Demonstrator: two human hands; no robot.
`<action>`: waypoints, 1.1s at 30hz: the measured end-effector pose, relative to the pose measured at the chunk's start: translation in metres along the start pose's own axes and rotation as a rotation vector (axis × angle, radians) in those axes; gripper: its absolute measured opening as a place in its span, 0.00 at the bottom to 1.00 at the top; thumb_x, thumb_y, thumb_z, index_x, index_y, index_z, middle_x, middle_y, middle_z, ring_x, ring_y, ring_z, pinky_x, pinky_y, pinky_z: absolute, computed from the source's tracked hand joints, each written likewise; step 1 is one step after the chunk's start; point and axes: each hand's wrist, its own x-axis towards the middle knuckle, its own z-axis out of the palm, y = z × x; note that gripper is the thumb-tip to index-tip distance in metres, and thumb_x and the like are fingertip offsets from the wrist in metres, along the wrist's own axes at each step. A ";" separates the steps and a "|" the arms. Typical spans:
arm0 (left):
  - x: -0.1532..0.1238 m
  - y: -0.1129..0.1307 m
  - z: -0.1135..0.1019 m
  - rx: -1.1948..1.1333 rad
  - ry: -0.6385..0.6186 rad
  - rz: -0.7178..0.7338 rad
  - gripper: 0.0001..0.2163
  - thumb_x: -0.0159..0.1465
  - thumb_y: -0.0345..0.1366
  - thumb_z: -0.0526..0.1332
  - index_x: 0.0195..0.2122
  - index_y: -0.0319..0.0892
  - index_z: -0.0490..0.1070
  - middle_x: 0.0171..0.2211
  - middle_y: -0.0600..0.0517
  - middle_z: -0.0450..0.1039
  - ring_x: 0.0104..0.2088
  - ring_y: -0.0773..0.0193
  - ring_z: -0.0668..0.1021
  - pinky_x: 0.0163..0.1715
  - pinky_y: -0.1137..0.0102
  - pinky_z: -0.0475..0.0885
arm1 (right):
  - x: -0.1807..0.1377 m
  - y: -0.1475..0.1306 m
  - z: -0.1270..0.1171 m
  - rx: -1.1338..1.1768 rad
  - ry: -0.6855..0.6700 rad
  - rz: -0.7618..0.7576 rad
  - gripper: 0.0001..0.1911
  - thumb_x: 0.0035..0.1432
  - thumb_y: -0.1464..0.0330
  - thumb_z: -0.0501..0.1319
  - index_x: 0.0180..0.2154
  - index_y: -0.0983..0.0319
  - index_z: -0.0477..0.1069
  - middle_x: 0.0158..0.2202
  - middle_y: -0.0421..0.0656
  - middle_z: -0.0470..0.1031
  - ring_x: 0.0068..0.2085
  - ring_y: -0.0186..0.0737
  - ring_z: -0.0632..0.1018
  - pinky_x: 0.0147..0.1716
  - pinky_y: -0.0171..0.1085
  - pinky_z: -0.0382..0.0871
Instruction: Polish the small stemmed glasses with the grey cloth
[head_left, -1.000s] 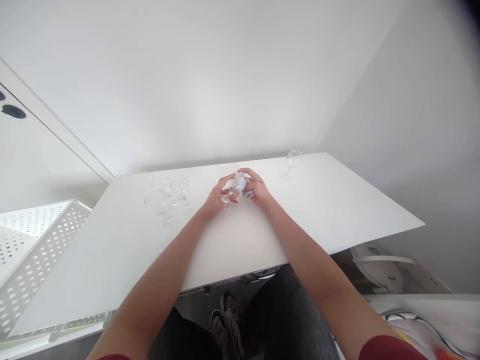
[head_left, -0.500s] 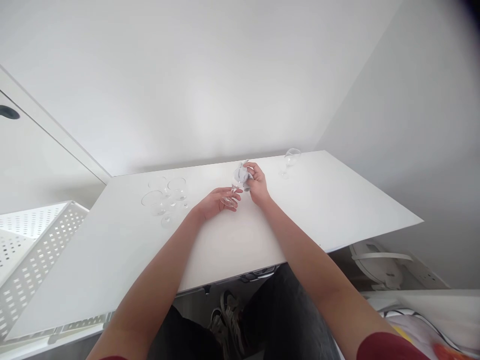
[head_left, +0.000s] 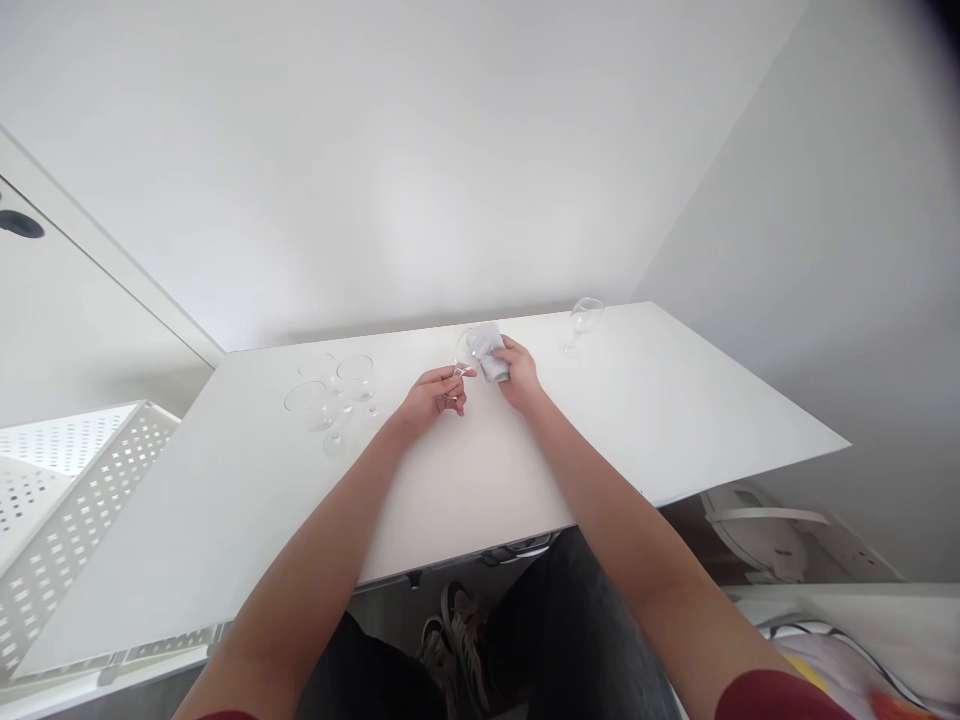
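One stemmed glass, tilted over the white counter, grasped near its foot by the left grip. One pale cloth, grasped by the right grip, at the bowl. Glass cluster standing at left.

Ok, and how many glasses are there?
5: three glasses grouped on the table at left, one glass in the left hand, one glass standing at far right.

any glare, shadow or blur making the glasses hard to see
Head view: soft light, with a brighter patch on the wall and a dim shadow behind the table; same view: the held glass and the glasses at left are mostly thin, pale outlines against white; head view too: the top right corner is dark and blurred.
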 end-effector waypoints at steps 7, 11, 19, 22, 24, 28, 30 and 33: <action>0.000 -0.002 -0.002 -0.006 0.065 0.031 0.15 0.65 0.43 0.66 0.47 0.37 0.78 0.27 0.55 0.58 0.27 0.67 0.72 0.27 0.68 0.74 | -0.007 -0.009 0.007 0.004 -0.111 -0.038 0.15 0.57 0.57 0.60 0.40 0.59 0.76 0.40 0.45 0.78 0.44 0.47 0.76 0.40 0.42 0.71; 0.000 -0.002 -0.002 -0.003 0.076 0.022 0.14 0.65 0.43 0.66 0.44 0.37 0.78 0.27 0.55 0.59 0.27 0.67 0.73 0.26 0.69 0.74 | -0.006 -0.010 0.004 -0.055 -0.035 -0.087 0.15 0.56 0.54 0.61 0.37 0.58 0.75 0.42 0.46 0.77 0.49 0.49 0.75 0.44 0.43 0.71; -0.002 -0.004 0.001 0.069 -0.085 -0.129 0.14 0.63 0.42 0.67 0.28 0.37 0.74 0.27 0.52 0.62 0.24 0.67 0.72 0.17 0.71 0.64 | -0.014 -0.019 0.001 -0.194 -0.108 -0.266 0.12 0.56 0.56 0.65 0.36 0.57 0.73 0.46 0.44 0.75 0.44 0.45 0.74 0.43 0.42 0.69; -0.004 -0.002 0.002 0.087 -0.125 -0.163 0.12 0.63 0.43 0.67 0.35 0.37 0.79 0.24 0.54 0.59 0.22 0.67 0.71 0.17 0.71 0.63 | -0.017 -0.021 0.000 -0.209 -0.233 -0.162 0.20 0.59 0.51 0.63 0.46 0.56 0.76 0.38 0.44 0.76 0.36 0.44 0.74 0.37 0.41 0.69; -0.005 -0.001 0.002 0.087 -0.144 -0.171 0.14 0.63 0.43 0.67 0.43 0.37 0.81 0.23 0.56 0.56 0.21 0.67 0.70 0.17 0.70 0.63 | -0.017 -0.022 0.000 -0.217 -0.307 -0.096 0.23 0.61 0.47 0.61 0.43 0.58 0.78 0.34 0.45 0.75 0.34 0.44 0.74 0.34 0.42 0.69; -0.004 0.000 0.000 0.088 -0.147 -0.151 0.16 0.63 0.43 0.68 0.46 0.35 0.81 0.22 0.57 0.56 0.20 0.67 0.69 0.18 0.69 0.64 | -0.014 -0.022 0.001 -0.133 -0.381 0.032 0.24 0.60 0.45 0.61 0.37 0.59 0.77 0.33 0.45 0.74 0.32 0.43 0.74 0.32 0.42 0.69; -0.003 -0.001 -0.002 0.071 -0.121 -0.109 0.15 0.63 0.43 0.68 0.43 0.35 0.81 0.21 0.56 0.56 0.20 0.67 0.68 0.18 0.69 0.64 | -0.012 -0.021 0.003 -0.093 -0.368 0.082 0.24 0.59 0.44 0.61 0.37 0.59 0.76 0.33 0.45 0.74 0.32 0.44 0.74 0.32 0.43 0.69; -0.002 -0.001 -0.003 0.031 -0.092 -0.064 0.13 0.64 0.43 0.67 0.37 0.36 0.79 0.20 0.57 0.55 0.20 0.68 0.67 0.18 0.69 0.62 | -0.014 -0.020 0.006 -0.072 -0.385 0.077 0.26 0.60 0.43 0.60 0.41 0.59 0.76 0.35 0.46 0.75 0.34 0.45 0.74 0.34 0.44 0.70</action>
